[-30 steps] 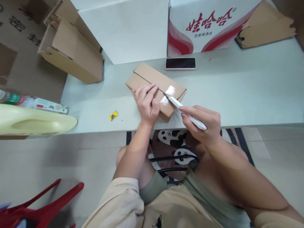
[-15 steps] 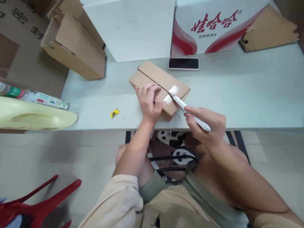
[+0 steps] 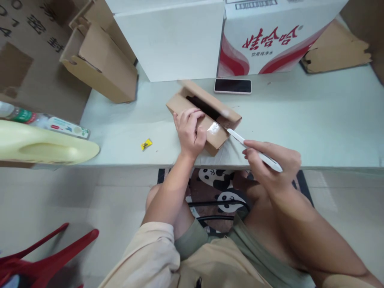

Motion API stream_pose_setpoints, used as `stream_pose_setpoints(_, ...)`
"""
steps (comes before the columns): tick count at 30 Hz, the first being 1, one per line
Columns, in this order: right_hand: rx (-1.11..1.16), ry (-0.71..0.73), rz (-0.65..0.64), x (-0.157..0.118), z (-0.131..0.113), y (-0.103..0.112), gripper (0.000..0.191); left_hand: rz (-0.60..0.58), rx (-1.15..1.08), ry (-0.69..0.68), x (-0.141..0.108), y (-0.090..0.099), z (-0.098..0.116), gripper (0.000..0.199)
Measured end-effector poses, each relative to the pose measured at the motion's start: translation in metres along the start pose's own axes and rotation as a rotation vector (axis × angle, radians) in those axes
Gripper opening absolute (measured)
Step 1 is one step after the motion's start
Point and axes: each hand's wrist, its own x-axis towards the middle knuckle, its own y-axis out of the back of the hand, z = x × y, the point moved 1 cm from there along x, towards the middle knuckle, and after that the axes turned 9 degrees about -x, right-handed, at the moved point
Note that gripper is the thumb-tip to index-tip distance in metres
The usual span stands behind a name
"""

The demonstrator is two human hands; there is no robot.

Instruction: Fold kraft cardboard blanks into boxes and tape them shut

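A small brown cardboard box [image 3: 179,102] lies slantwise on the table, its far top flap lifted and a dark gap showing inside. Clear tape [image 3: 213,128] sticks to the near flap and ends at the gap. My left hand [image 3: 191,131] grips the box from the near side, fingers curled over its top. In my right hand [image 3: 275,164] is a white utility knife [image 3: 238,137], held like a pen. The knife's tip is at the box's right end, by the slit; I cannot tell whether it touches.
A phone [image 3: 233,86] lies behind the box, before two large white cartons [image 3: 177,48]. A yellow wrapped sweet [image 3: 147,144] is to the left. Brown cartons [image 3: 111,66], a bottle [image 3: 24,116] and a pale yellow jug [image 3: 51,144] stand further left. A red stool [image 3: 54,256] is below.
The far flap has risen and the box top has come open along the slit, with the tape parted. My right hand and the knife have moved right and toward me. My left hand stays on the box.
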Motion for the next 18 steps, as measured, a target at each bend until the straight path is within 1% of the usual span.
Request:
stream_pose_setpoints(3,0.128,-0.108,0.097,-0.008,0.007,0.008,0.011,0.009,-0.001,-0.017,0.001,0.002,-0.003,0.063)
stream_pose_setpoints(6,0.298,-0.165,0.335,-0.010,0.022,0.009,0.014,0.024,-0.039,-0.043,0.002,0.005,-0.007,0.063)
stream_pose_setpoints(7,0.304,-0.178,0.395,-0.009,0.029,0.008,0.016,0.018,-0.045,-0.045,0.003,0.006,-0.009,0.063)
stream_pose_setpoints(8,0.272,-0.188,0.418,-0.007,0.037,0.006,0.019,0.005,-0.045,-0.042,0.004,0.008,-0.010,0.062)
stream_pose_setpoints(9,0.211,-0.200,0.391,-0.005,0.047,0.002,0.022,-0.010,-0.043,-0.039,0.005,0.010,-0.012,0.063)
stream_pose_setpoints(10,0.132,-0.209,0.317,-0.002,0.057,-0.003,0.026,-0.021,-0.047,-0.038,0.006,0.012,-0.014,0.062)
stream_pose_setpoints(14,-0.209,-0.164,-0.029,0.006,0.098,-0.030,0.038,-0.020,-0.157,-0.060,0.007,0.021,-0.023,0.056)
stream_pose_setpoints(16,-0.364,-0.162,-0.183,0.006,0.111,-0.044,0.049,-0.014,-0.228,-0.052,0.006,0.026,-0.029,0.052)
stream_pose_setpoints(18,-0.501,-0.233,-0.372,0.004,0.118,-0.054,0.058,-0.006,-0.312,-0.029,0.005,0.031,-0.038,0.049)
